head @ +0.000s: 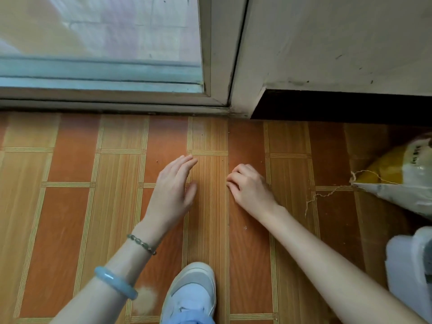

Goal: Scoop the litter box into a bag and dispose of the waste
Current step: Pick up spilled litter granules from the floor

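Note:
Both of my hands hover over the orange wood-patterned floor, and neither holds anything. My left hand (173,185) has straight, relaxed fingers, with a bead bracelet and a pale blue bangle on that arm. My right hand (250,183) has its fingers curled under, empty. At the right edge lies a yellow and white sack (402,176) with a loose torn string. Below the sack, a pale blue-white plastic object (406,265) is cut off by the frame edge. No scoop is in view.
A sliding glass door with a metal track (100,101) runs along the top. A beige wall with a dark gap (339,106) under it stands at the upper right. My shoe (191,293) is on the floor at the bottom centre, and a pale scuff mark (145,300) shows beside it.

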